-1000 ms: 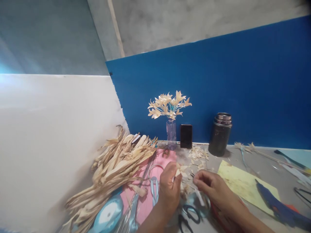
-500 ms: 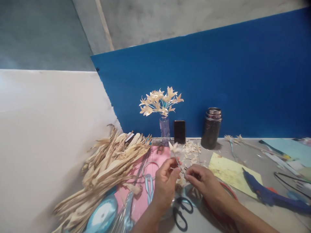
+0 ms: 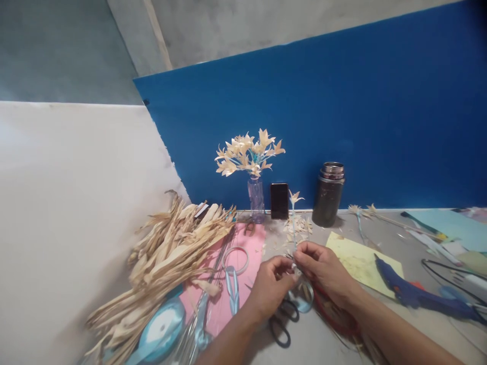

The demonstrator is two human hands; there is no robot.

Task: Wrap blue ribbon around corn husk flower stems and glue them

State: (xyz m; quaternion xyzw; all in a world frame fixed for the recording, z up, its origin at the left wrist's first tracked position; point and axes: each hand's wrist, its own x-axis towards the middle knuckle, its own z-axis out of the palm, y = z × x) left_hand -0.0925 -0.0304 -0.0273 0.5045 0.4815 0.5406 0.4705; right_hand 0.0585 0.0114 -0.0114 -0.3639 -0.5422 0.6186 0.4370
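Note:
A pale dried-husk flower (image 3: 295, 197) on a thin light-blue stem stands nearly upright above my hands. My right hand (image 3: 323, 266) is closed, thumb and fingertips pinching the stem low down. Just below and to the left, my left hand (image 3: 272, 284) is closed too, its fingertips on a small pale bit at the stem's lower end. Its exact grip is partly hidden. A light-blue ribbon loop (image 3: 305, 303) lies under my hands; whether it joins the stem I cannot tell. Black-handled scissors (image 3: 280, 334) lie beside my left wrist, partly covered.
Dried corn husks (image 3: 178, 253) pile at left beside a blue ribbon roll (image 3: 160, 327) and pink sheet (image 3: 253, 238). Behind stand a flower-filled vase (image 3: 255, 203), a phone (image 3: 279, 201) and a dark flask (image 3: 329, 197). A blue glue gun (image 3: 411, 294) lies right, partly on yellow paper (image 3: 350, 256).
The flower has moved right and its stem has turned more upright. My right hand now pinches the stem above my left, which has shifted lower and to the right. The view has tilted slightly.

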